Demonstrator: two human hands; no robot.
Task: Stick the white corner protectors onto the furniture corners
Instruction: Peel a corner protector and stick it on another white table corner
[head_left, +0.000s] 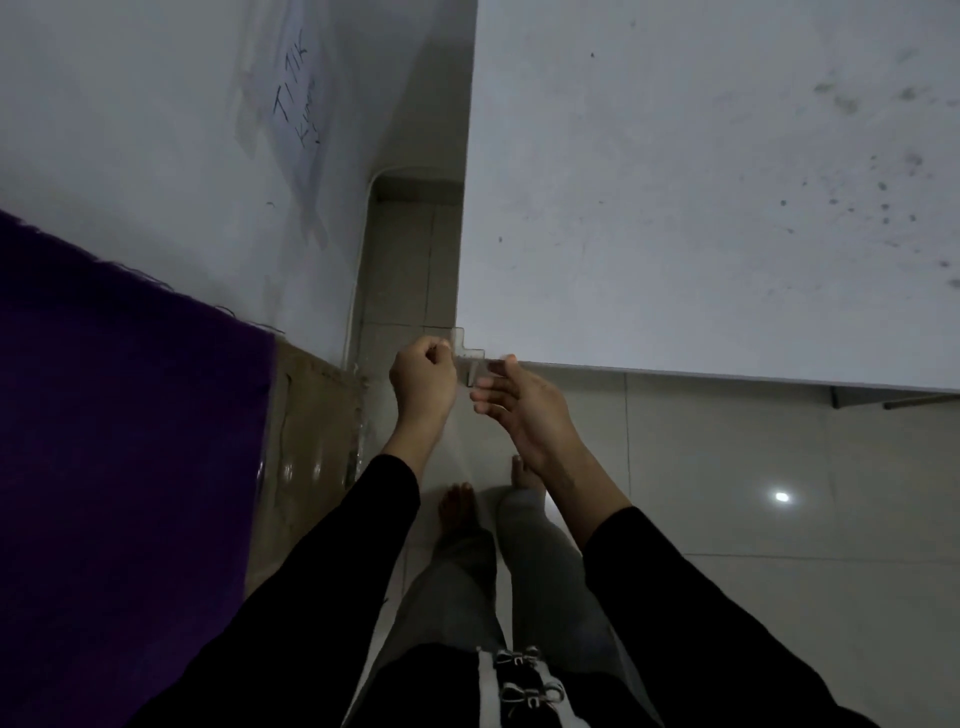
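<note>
A clear, pale corner protector (471, 358) sits at the near left corner of the white table top (701, 208). My left hand (423, 379) is curled beside that corner, its fingertips pinching the protector's left flap. My right hand (519, 410) is just below the corner with fingers loosely spread, the thumb touching the protector's right side along the table edge. Part of the protector is hidden behind my fingers.
A white wall (156, 130) with a taped sheet of handwriting (296, 98) stands to the left. A purple cloth (119, 467) covers a cardboard box (306, 447) at lower left. Tiled floor (779, 519) and my bare feet lie below, in a narrow gap between wall and table.
</note>
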